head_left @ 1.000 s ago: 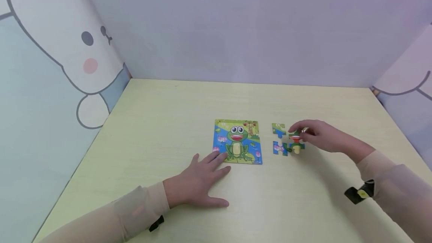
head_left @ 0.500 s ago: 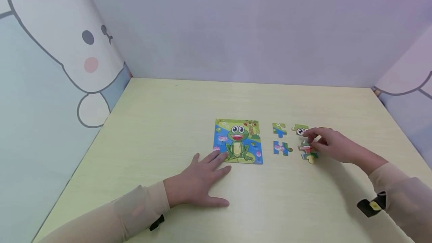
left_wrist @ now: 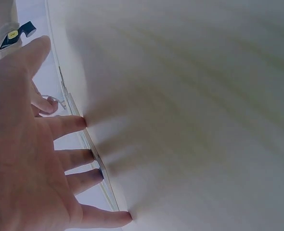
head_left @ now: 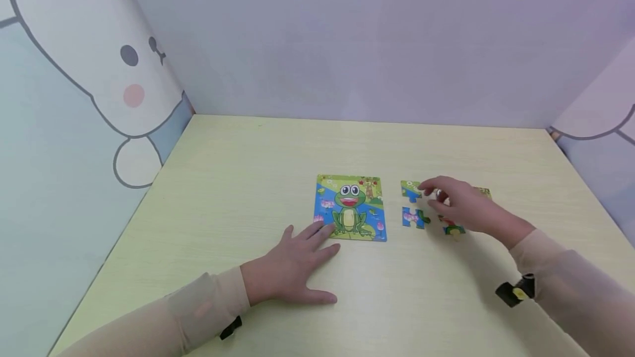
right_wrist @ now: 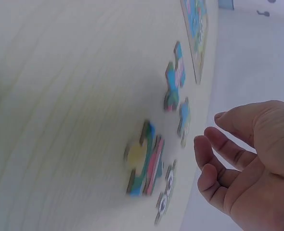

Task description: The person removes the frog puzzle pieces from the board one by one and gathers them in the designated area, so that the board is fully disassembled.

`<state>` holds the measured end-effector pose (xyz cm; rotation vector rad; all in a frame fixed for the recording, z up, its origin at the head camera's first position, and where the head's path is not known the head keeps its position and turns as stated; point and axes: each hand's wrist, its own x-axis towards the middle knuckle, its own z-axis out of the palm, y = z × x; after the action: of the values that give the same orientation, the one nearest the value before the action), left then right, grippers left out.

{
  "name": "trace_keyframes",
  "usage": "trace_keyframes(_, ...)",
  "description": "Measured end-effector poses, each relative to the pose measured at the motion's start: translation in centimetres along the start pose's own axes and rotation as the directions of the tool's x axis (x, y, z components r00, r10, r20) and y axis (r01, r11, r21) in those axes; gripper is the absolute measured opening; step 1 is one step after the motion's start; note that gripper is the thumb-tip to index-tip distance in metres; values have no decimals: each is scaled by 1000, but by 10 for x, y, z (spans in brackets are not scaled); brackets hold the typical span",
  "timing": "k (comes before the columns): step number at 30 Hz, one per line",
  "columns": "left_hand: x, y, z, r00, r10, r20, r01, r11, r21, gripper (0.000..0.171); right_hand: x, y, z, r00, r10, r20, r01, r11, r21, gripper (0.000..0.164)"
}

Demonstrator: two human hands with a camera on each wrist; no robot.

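Note:
A square frog puzzle board (head_left: 349,208) lies flat on the table. My left hand (head_left: 292,266) is spread out, its fingertips touching the board's lower left corner. Right of the board are two puzzle pieces: a green-and-blue one with flowers (head_left: 410,189) and a pink-lotus one (head_left: 412,217). My right hand (head_left: 463,203) hovers over the pieces with loosely bent fingers and nothing between them; its fingertips are nearest the flower piece. In the right wrist view, a piece with frog eyes (right_wrist: 166,190) and mouth-and-belly pieces (right_wrist: 137,159) lie below the hand, partly hidden in the head view.
Another green piece (head_left: 483,191) shows behind the right hand. The pale wooden table (head_left: 248,169) meets a plain wall (head_left: 357,48) at the back. Side panels with cartoon drawings (head_left: 129,87) stand left and right.
My right hand first shifted right, drawing the eyes and mouth-and-belly pieces away from the other two. It has since come back left without them. The left hand stays put.

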<state>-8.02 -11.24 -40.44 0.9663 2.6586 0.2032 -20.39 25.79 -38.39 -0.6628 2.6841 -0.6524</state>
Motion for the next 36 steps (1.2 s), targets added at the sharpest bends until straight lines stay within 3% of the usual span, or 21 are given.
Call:
trace_keyframes(8, -1, 0, 0, 1000, -5, 3, 5, 1000, -16, 87, 29, -44, 34, 993, -117, 0, 117, 993, -24, 45)
trace_keyframes(15, -1, 1, -1, 1000, -3, -1, 3, 1000, 3, 87, 49, -65, 56, 982, -188, -12, 184, 970, -157, 49)
trace_keyframes(25, -1, 0, -1, 1000, -2, 0, 2, 1000, 17, 87, 55, -77, 61, 980, -201, -7, 196, 962, -190, 52)
trace_keyframes(36, 0, 1, -1, 1000, -14, 23, 14, 1000, -2, 87, 62, -78, 63, 982, -185, 24, 187, 974, -126, 52)
